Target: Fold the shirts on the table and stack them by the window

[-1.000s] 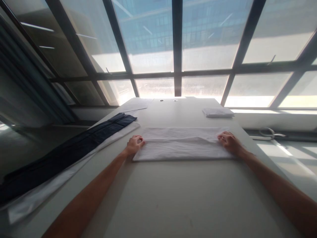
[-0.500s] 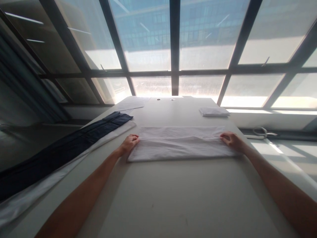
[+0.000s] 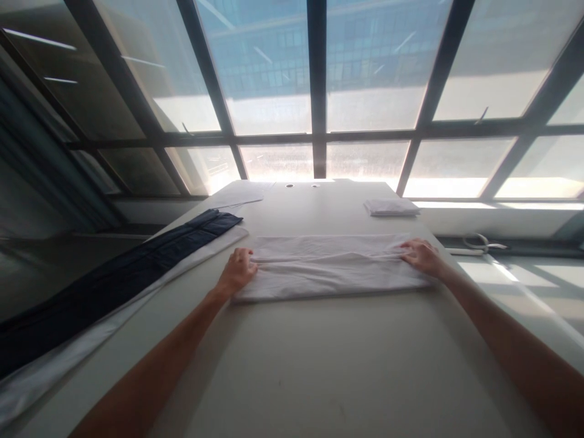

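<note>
- Since half a second ago both hands have closed further onto the ends of the white cloth (image 3: 331, 267): the left hand (image 3: 238, 271) now lies over its left end, fingers curled on the fold line, where before it only touched the edge.
- The right hand (image 3: 422, 255) sits on the right end; its grip appears to pinch the upper layer, though at this distance I cannot be certain.
- The fold line between the hands looks more bunched than before, so the upper layer seems to be gathering (judged, not seen outright).
- The cloth lies flat mid-counter, its near edge straight and parallel to the person.
- Edges: the counter (image 3: 319, 365) drops off just beyond the right hand; a dark cloth (image 3: 137, 261) on a white strip runs along the left edge, near the left hand.
- Open room: bare surface toward the person; a small folded cloth (image 3: 391, 207) lies well apart at the far right.
</note>
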`<state>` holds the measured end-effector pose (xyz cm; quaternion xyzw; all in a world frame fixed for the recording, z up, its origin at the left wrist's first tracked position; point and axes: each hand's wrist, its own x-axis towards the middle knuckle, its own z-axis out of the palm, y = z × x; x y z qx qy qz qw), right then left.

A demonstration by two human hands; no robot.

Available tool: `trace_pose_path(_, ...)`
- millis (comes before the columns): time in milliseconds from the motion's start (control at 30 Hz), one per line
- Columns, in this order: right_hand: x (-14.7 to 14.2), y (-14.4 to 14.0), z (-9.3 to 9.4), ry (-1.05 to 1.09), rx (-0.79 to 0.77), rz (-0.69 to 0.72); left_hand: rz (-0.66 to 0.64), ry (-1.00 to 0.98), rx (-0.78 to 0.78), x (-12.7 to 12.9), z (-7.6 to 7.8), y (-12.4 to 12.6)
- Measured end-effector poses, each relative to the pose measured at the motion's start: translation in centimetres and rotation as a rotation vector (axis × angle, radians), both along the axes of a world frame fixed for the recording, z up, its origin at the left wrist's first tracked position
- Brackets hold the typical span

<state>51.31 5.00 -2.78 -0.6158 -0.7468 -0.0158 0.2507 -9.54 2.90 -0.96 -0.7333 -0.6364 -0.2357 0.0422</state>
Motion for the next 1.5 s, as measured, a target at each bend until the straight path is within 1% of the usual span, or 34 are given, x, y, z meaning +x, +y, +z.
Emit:
trace_pose_path(67, -2.1, -0.7, 0.4, -0.069, 0.028, -0.033, -0.125, 0.036, 0.030, 2.6, 0.7, -1.1)
trace_pose_path(100, -3.7, -1.2, 0.5, -0.073, 0.035, -0.025, -0.199, 0.045, 0.015, 4.5, 1.1, -1.6)
trace_pose_path(167, -7.4, -2.1, 0.6, -0.058, 0.056, 0.024, -0.335, 0.061, -0.053, 9.3, 1.6, -2.5)
trace_pose_path(233, -11.1, -3.0, 0.2, -0.076, 0.044, 0.148, -0.471, 0.081, -0.127, 14.7, 1.7, -3.1)
trace_pose_path(300, -14.0, -3.9, -0.5, -0.121, -0.011, 0.267, -0.586, 0.105, -0.178, 19.5, 1.1, -3.1)
trace_pose_path(333, -14.9, -4.3, -0.9, -0.144, -0.042, 0.312, -0.622, 0.118, -0.203, 21.3, 0.6, -2.9)
trace_pose_path(367, -15.4, -4.6, -1.3, -0.165, -0.070, 0.345, -0.636, 0.130, -0.238, 22.7, 0.1, -2.7)
trace_pose_path(433, -15.6, -4.9, -2.0, -0.199, -0.108, 0.385, -0.646, 0.150, -0.282, 23.8, -1.0, -2.3)
trace_pose_path(500, -15.1, -5.0, -2.3, -0.225, -0.127, 0.404, -0.639, 0.163, -0.297, 23.1, -1.8, -2.0)
trace_pose_path(567, -14.6, -4.9, -2.4, -0.244, -0.143, 0.415, -0.617, 0.170, -0.304, 21.3, -2.1, -1.8)
trace_pose_path(667, -14.3, -4.9, -2.1, -0.246, -0.165, 0.421, -0.533, 0.184, -0.344, 17.2, -1.8, -1.8)
trace_pose_path(733, -14.3, -5.0, -1.8, -0.238, -0.177, 0.433, -0.437, 0.216, -0.377, 14.2, -1.5, -1.8)
trace_pose_path(833, -14.0, -5.2, -1.4, -0.227, -0.198, 0.437, -0.308, 0.285, -0.347, 10.0, -1.4, -1.9)
trace_pose_path(933, -12.6, -5.1, -1.3, -0.223, -0.230, 0.349, -0.255, 0.333, -0.327, 6.6, -1.9, -1.8)
trace_pose_path(1000, -10.8, -5.0, -1.3, -0.232, -0.251, 0.257, -0.241, 0.348, -0.304, 4.9, -2.4, -1.8)
trace_pose_path(1133, -6.0, -4.9, -1.0, -0.266, -0.278, 0.109, -0.215, 0.370, -0.271, 2.6, -3.0, -2.1)
trace_pose_path(1267, -1.7, -5.2, -0.7, -0.233, -0.298, -0.014, -0.171, 0.371, -0.279, 1.8, -2.8, -2.6)
trace_pose_path(1367, 0.6, -5.1, -1.2, -0.092, -0.303, -0.133, -0.104, 0.368, -0.323, 1.7, -2.7, -2.8)
trace_pose_path(1500, 2.8, -4.3, -2.1, 0.220, -0.201, -0.267, 0.043, 0.324, -0.360, 0.8, -2.9, -2.8)
